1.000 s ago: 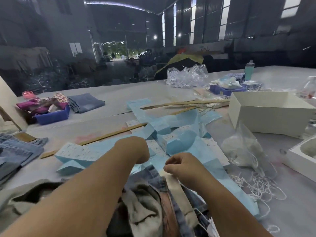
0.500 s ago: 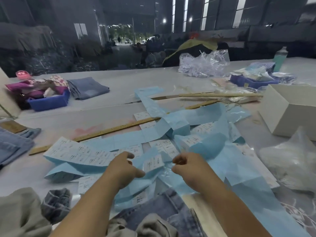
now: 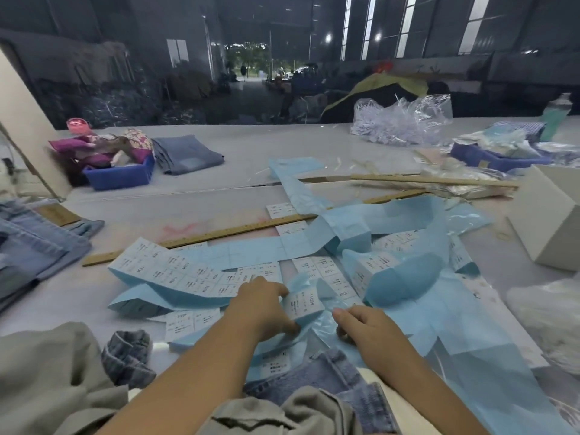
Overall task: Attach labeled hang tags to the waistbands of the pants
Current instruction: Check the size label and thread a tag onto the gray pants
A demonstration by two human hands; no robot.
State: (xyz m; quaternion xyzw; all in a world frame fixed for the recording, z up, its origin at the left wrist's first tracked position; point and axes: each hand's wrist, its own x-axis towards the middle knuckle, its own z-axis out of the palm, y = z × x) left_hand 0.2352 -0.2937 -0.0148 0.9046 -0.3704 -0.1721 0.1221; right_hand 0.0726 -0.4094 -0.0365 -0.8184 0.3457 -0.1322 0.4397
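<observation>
Long light-blue backing strips carrying white printed labels [image 3: 175, 271] lie tangled across the table's middle. My left hand [image 3: 260, 304] pinches a white label [image 3: 303, 304] on the blue strip between thumb and fingers. My right hand [image 3: 365, 324], just right of that label, has its fingers curled onto the blue backing paper [image 3: 417, 315]; its fingertips are hidden. Blue denim pants [image 3: 320, 375] lie bunched at the near edge under my forearms, next to grey fabric [image 3: 47, 372].
A long wooden ruler [image 3: 201, 237] crosses the table behind the strips. Folded jeans [image 3: 28, 249] are stacked at the left, a blue bin [image 3: 120, 175] with cloth sits at back left, a white box [image 3: 552, 221] at the right, and a bag of white strings [image 3: 549, 312] is near right.
The view has tilted up and nearer to the label strips. Both hands went from the pants forward onto the strips, and my left hand has taken hold of one label.
</observation>
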